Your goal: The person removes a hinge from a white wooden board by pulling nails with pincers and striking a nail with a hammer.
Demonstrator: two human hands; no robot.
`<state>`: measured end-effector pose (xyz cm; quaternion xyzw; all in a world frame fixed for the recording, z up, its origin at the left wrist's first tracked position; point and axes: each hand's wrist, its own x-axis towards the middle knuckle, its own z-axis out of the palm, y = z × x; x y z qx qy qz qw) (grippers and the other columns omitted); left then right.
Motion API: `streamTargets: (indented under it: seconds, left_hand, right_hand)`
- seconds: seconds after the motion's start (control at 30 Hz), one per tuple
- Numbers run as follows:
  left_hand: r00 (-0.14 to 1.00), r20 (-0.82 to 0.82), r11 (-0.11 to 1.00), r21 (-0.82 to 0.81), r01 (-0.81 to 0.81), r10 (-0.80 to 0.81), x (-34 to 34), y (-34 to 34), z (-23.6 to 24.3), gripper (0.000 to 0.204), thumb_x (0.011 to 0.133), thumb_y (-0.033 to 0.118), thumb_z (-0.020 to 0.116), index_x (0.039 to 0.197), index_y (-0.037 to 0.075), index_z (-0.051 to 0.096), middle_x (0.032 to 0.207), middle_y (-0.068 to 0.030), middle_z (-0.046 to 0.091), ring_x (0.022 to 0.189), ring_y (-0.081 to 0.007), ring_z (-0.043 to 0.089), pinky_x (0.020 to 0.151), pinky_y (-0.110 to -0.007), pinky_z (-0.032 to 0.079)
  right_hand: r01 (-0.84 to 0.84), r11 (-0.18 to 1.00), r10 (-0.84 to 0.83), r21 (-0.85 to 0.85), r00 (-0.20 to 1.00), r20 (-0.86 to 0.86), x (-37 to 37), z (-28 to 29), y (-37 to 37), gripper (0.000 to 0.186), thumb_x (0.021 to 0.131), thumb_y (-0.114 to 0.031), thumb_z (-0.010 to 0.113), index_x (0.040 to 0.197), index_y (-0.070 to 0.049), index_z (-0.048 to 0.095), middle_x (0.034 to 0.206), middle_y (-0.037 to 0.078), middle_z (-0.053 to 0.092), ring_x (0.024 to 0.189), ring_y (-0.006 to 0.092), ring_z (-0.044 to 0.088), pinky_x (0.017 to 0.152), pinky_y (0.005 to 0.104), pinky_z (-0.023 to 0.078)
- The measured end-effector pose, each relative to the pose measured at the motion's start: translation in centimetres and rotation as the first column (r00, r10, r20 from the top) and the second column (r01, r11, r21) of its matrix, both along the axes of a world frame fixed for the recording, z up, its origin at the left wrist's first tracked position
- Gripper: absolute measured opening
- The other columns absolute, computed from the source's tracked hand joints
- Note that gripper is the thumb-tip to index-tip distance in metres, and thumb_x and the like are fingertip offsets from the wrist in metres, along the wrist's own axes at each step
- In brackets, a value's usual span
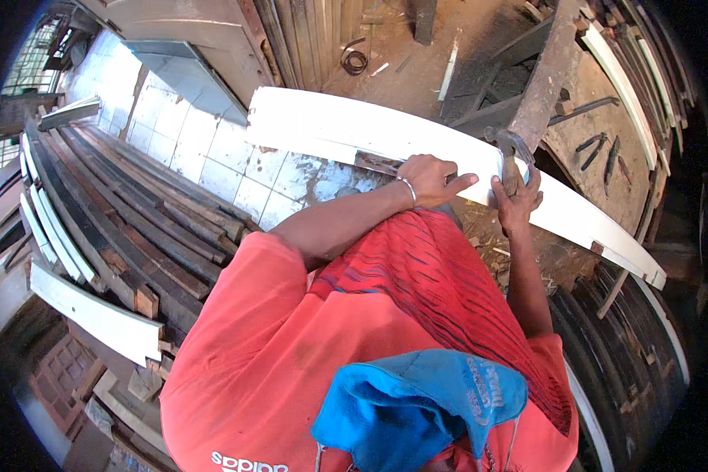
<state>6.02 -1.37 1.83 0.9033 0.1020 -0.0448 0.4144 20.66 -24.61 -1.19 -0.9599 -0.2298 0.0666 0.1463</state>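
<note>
A long white-painted board (330, 118) lies across in front of me, slanting down to the right. My left hand (430, 181) holds its near edge, fingers curled and thumb stretched out to the right. Just left of those fingers, a dark recess (379, 162) shows in the edge. My right hand (517, 203) is closed around the handle of a claw hammer (513, 146), whose metal head is above the board. The fingers partly hide the handle.
Stacked dark timbers (134, 204) fill the left side, with a white board (94, 315) nearer. A worn wooden beam (544, 79) stands beyond the hammer. Pliers (591, 149) lie on a wooden surface at right. More dark lengths (613, 354) lie at lower right.
</note>
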Motion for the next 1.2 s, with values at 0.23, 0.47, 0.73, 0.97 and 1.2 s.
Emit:
streamTargets:
  seconds: [0.23,0.47,0.73,0.97,1.2]
  left_hand:
    - [0.74,0.585,0.94,-0.278,-0.199,0.33,-3.3,7.2,-0.7,0.052,0.095,0.053,0.064,0.072,0.007,0.064,0.058,-0.0063,0.058,0.055,-0.0213,0.059,0.053,-0.036,0.047]
    - [0.503,-0.29,-0.085,-0.917,-0.391,0.814,-10.2,15.1,0.0,0.058,0.106,0.058,0.042,0.086,0.007,0.061,0.07,-0.0006,0.054,0.063,-0.0123,0.046,0.058,-0.028,0.037]
    - [0.665,-0.221,0.306,-0.756,-0.579,0.713,-14.0,14.8,3.6,0.044,0.105,0.041,0.056,0.102,0.0,0.071,0.08,-0.0019,0.064,0.068,-0.0098,0.058,0.062,-0.025,0.047]
    - [0.838,0.05,0.561,-0.763,-0.319,0.544,-12.8,13.6,4.2,0.026,0.095,0.014,0.073,0.113,-0.004,0.071,0.098,-0.0064,0.073,0.088,-0.0116,0.068,0.082,-0.025,0.055]
    - [0.908,0.206,0.767,-0.619,-0.168,0.365,-9.6,12.6,3.4,0.026,0.098,0.021,0.071,0.111,-0.002,0.072,0.104,-0.0061,0.074,0.101,-0.0121,0.067,0.092,-0.029,0.053]
  right_hand:
    - [0.02,1.0,-0.02,-0.004,0.999,0.036,-0.3,0.1,0.4,0.074,0.085,-0.064,0.066,0.137,-0.012,0.065,0.161,0.016,0.03,0.152,0.0323,0.022,0.12,0.0606,0.004]
    - [0.044,0.999,-0.044,-0.002,0.995,0.09,-0.2,-1.6,-0.3,0.076,0.082,-0.067,0.066,0.136,-0.013,0.066,0.16,0.016,0.033,0.153,0.0328,0.021,0.119,0.0653,0.007]
    - [0.097,0.995,-0.097,0.009,0.993,0.07,-0.5,-1.0,0.5,0.075,0.081,-0.064,0.069,0.136,-0.013,0.066,0.158,0.019,0.036,0.15,0.0354,0.028,0.119,0.059,0.02]
    - [0.139,0.889,-0.123,0.436,0.99,-0.064,-5.9,0.3,1.6,0.068,0.085,-0.038,0.08,0.135,0.003,0.06,0.154,0.019,0.039,0.139,0.0327,0.043,0.114,0.0403,0.038]
    - [0.005,0.789,0.054,0.614,0.996,-0.078,-12.5,6.6,4.1,0.053,0.09,-0.022,0.078,0.135,0.0,0.062,0.151,0.016,0.041,0.14,0.0268,0.042,0.114,0.0383,0.037]
